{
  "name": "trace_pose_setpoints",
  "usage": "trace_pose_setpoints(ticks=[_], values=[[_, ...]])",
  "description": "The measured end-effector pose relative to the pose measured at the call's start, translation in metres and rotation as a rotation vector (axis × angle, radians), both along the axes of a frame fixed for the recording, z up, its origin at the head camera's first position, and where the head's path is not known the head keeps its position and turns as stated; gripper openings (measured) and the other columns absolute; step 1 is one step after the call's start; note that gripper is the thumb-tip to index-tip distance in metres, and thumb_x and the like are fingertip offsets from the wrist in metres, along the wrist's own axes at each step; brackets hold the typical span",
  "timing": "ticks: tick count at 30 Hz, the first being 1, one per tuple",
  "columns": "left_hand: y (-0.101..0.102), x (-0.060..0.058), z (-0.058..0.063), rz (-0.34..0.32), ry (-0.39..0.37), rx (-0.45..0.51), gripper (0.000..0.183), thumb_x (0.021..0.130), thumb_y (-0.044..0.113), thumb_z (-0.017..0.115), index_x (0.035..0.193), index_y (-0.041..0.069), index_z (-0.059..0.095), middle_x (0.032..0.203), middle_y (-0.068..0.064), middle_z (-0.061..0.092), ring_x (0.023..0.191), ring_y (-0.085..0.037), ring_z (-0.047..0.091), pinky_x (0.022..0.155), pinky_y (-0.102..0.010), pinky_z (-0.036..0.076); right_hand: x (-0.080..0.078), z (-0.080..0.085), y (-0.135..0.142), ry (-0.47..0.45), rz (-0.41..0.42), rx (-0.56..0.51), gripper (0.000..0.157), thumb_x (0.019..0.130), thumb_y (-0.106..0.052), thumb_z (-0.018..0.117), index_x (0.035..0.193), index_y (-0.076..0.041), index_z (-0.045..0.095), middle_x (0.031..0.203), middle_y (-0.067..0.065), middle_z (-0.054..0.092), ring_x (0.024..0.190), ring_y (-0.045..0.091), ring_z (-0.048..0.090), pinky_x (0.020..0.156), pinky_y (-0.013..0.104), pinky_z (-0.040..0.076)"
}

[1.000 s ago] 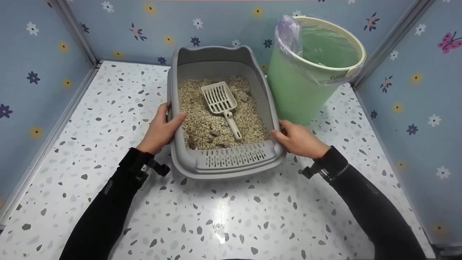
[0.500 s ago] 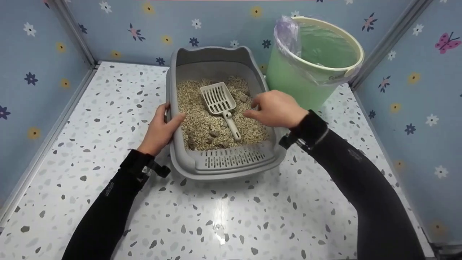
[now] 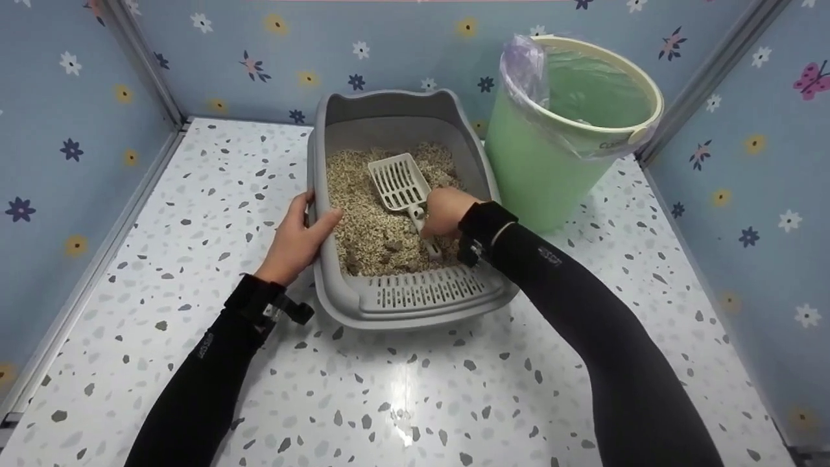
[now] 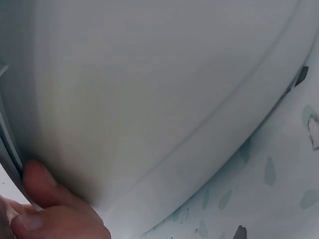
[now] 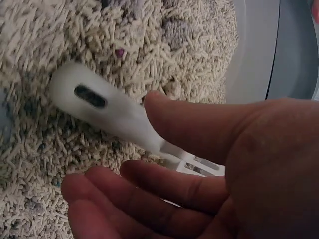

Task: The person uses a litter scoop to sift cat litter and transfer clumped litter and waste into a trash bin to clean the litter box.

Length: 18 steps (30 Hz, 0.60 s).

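A grey litter box (image 3: 415,318) stands on the speckled floor, holding pale granular litter (image 3: 369,233) with darker clumps. My left hand (image 3: 295,240) grips its left rim, thumb inside and fingers outside; the left wrist view shows fingers against the outer wall (image 4: 149,99). A beige slotted scoop (image 3: 399,181) lies on the litter, its handle towards the front. My right hand (image 3: 447,211) is at that handle. In the right wrist view, the handle (image 5: 114,112) runs between the thumb and the loosely bent, parted fingers (image 5: 149,199). Whether the fingers touch it is unclear.
Close to the box's right side stands a green bin (image 3: 538,168) with a cream rim and a clear plastic liner (image 3: 525,71). Blue flowered panels (image 3: 402,39) enclose the back and both sides.
My right hand has let go of the box's right rim and moved left and inward to the scoop's handle. The left hand keeps its grip. The scoop shows no clear shift.
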<state>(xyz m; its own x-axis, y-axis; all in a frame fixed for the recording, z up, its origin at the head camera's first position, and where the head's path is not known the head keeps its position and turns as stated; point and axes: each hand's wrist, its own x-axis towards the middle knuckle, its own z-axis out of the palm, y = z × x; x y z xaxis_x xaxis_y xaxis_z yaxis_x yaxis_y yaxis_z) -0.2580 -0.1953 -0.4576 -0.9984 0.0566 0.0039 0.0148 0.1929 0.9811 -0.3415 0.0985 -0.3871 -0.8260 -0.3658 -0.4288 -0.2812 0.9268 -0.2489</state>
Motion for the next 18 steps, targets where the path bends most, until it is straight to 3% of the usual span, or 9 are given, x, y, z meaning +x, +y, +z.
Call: trace_pose_setpoints(ticks=[4, 8, 13, 18], values=[[0.003, 0.001, -0.003, 0.005, 0.008, 0.02, 0.098, 0.105, 0.057, 0.074, 0.176, 0.012, 0.024, 0.143, -0.025, 0.055, 0.117, -0.042, 0.068, 0.088, -0.04, 0.067, -0.003, -0.007, -0.001, 0.003, -0.018, 0.003, 0.041, 0.096, -0.02, 0.084, 0.066, -0.016, 0.056, 0.061, 0.001, 0.061, 0.05, 0.015, 0.057, 0.05, 0.029, 0.051], [0.002, 0.001, -0.004, 0.006, 0.01, 0.01, 0.095, 0.106, 0.057, 0.072, 0.176, 0.013, 0.024, 0.141, -0.025, 0.055, 0.113, -0.038, 0.067, 0.087, -0.039, 0.066, -0.006, -0.01, -0.001, -0.009, 0.014, 0.029, 0.043, 0.098, -0.027, 0.085, 0.067, -0.015, 0.058, 0.062, -0.001, 0.059, 0.053, 0.016, 0.057, 0.057, 0.031, 0.052], [0.001, 0.001, -0.004, -0.001, 0.013, -0.012, 0.094, 0.107, 0.056, 0.069, 0.177, 0.013, 0.023, 0.148, -0.024, 0.053, 0.116, -0.035, 0.066, 0.091, -0.038, 0.063, -0.008, -0.011, -0.002, -0.061, 0.037, 0.03, 0.035, 0.101, -0.034, 0.085, 0.08, -0.007, 0.077, 0.063, -0.001, 0.066, 0.055, 0.015, 0.064, 0.067, 0.032, 0.056], [0.002, 0.0, -0.005, 0.007, 0.02, -0.01, 0.095, 0.107, 0.057, 0.071, 0.177, 0.013, 0.024, 0.151, -0.025, 0.052, 0.12, -0.039, 0.067, 0.094, -0.044, 0.064, -0.009, -0.012, -0.001, -0.087, -0.003, 0.003, 0.026, 0.097, -0.025, 0.087, 0.091, 0.0, 0.084, 0.067, 0.003, 0.073, 0.052, 0.013, 0.066, 0.059, 0.029, 0.059]])
